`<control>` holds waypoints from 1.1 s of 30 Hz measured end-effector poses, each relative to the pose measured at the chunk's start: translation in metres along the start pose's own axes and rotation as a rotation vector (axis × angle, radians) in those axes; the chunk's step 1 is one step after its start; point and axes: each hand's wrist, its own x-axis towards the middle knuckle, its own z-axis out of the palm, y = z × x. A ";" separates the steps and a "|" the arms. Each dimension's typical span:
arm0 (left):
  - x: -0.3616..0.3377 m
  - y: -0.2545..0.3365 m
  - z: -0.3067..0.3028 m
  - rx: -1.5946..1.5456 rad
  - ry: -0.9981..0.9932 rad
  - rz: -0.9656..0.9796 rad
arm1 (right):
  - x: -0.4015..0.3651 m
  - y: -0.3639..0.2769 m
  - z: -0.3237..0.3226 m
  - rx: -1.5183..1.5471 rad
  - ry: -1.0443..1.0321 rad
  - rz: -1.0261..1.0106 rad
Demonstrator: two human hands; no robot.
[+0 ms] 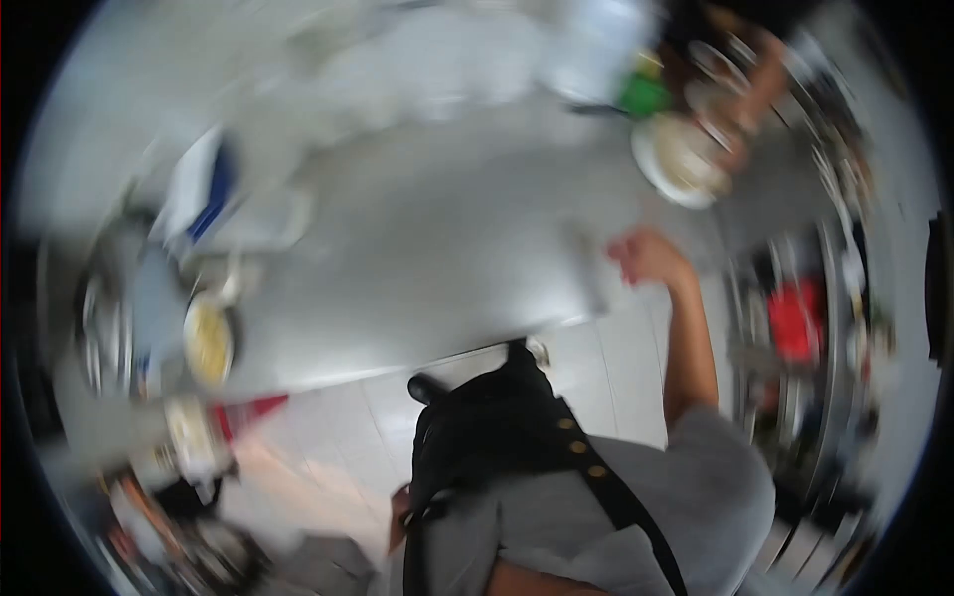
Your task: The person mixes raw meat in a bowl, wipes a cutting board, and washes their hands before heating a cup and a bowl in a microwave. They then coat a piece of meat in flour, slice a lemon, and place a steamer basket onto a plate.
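Observation:
My right hand (648, 256) is stretched out over the right end of a steel table (437, 238). Its fingers are blurred and loosely bent, a little apart, with nothing visible in them. Just beyond it is a white bowl (651, 164) of pale contents, with another person's hand (730, 149) at its far side. Of my left hand (399, 505), only a sliver shows low beside my black apron (477, 427); its fingers are hidden.
A dish of yellow food (209, 341) rests at the table's left end, near a blue-and-white package (204, 189). At the back right is a green object (646, 94). Shelving with a red item (797, 318) stands to the right. Tiled floor (616, 358) runs along the front edge.

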 end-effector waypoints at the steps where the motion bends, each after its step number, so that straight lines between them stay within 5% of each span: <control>1: -0.007 -0.008 0.015 0.637 0.194 -0.369 | 0.010 -0.015 0.032 -0.135 -0.183 -0.114; 3: -0.007 -0.029 -0.009 0.161 0.152 -0.340 | 0.032 -0.049 0.125 0.069 -0.417 -0.214; 4: -0.005 0.005 0.021 0.159 0.466 -0.553 | 0.038 -0.082 0.170 0.059 -0.507 -0.212; 5: 0.003 0.003 0.019 0.069 0.560 -0.525 | 0.033 -0.133 0.212 -0.108 -0.582 -0.401; 6: 0.002 0.051 0.004 -0.342 0.608 -0.627 | 0.027 -0.166 0.259 -0.155 -0.652 -0.444; 7: 0.000 0.047 0.002 -0.336 0.701 -0.508 | 0.019 -0.199 0.302 -0.063 -0.724 -0.474; 8: 0.001 -0.006 -0.007 -0.451 0.576 -0.314 | 0.014 -0.237 0.342 -0.077 -0.787 -0.548; 9: -0.009 -0.014 -0.030 -0.306 0.498 -0.404 | 0.009 -0.276 0.379 -0.116 -0.847 -0.668; 10: -0.022 -0.016 -0.057 -0.148 0.406 -0.490 | 0.010 -0.308 0.416 -0.130 -0.840 -0.679; 12: -0.055 -0.022 -0.130 -0.389 0.357 -0.713 | 0.017 -0.362 0.481 -0.337 -0.861 -0.780; 14: -0.085 -0.021 -0.199 -0.512 0.343 -0.640 | 0.028 -0.411 0.512 -0.379 -0.757 -0.809; 16: -0.099 -0.024 -0.265 -0.457 0.568 -0.553 | 0.033 -0.453 0.550 -0.398 -0.634 -0.851; 18: -0.103 -0.008 -0.343 -0.370 0.770 -0.274 | 0.042 -0.482 0.581 -0.050 -0.651 -0.708; 22: -0.067 0.044 -0.475 -0.474 0.997 -0.034 | 0.088 -0.570 0.672 0.314 -0.656 -0.507; 28: -0.098 0.255 -0.539 -0.587 0.373 0.642 | 0.193 -0.761 0.806 0.665 -0.587 -0.489; 30: -0.134 0.304 -0.561 -0.144 0.402 0.845 | 0.220 -0.806 0.837 0.677 -0.523 -0.456; 33: -0.186 0.332 -0.590 -0.195 0.423 1.195 | 0.266 -0.854 0.880 0.601 -0.457 -0.364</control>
